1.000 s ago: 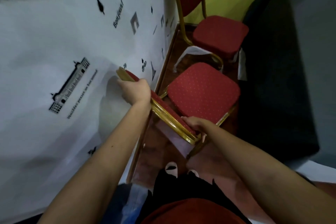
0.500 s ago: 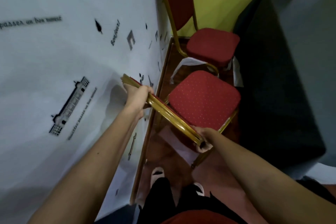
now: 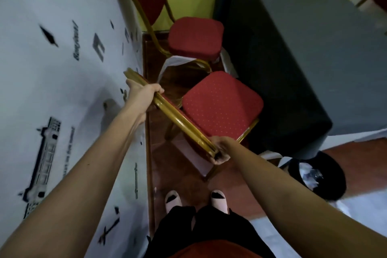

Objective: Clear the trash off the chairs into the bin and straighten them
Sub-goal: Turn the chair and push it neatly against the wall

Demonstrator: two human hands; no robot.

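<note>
1. Left hand [image 3: 144, 94] wraps the top rail of the near chair [image 3: 222, 103] close to its wall-side end, fingers curled over the gold frame. Right hand [image 3: 219, 151] is clenched round the opposite end of the same rail, at the corner nearest me. Both hands closed on the chair back; neither carries anything else.
2. The near chair stands between the printed wall [image 3: 62, 69] and the dark draped table [image 3: 303, 58], its seat skewed: one corner points toward the table, the backrest runs diagonally away from the wall. The far chair [image 3: 195, 36] sits beyond it, back close to the wall, looking roughly square.
3. Both red seats look bare of trash. The bin [image 3: 320, 176] is on the floor to my right, near the table corner, with crumpled paper inside. I read the clearing as done and the straightening as in hand.
4. To do this step well, I judge: turn the backrest until it runs parallel to the wall, matching the far chair, pivoting with both hands rather than dragging one end.
5. Risk noted: white fabric [image 3: 173, 62] hangs under the far chair near the legs; a leg could catch it. Lift slightly, do not scrape.
</note>
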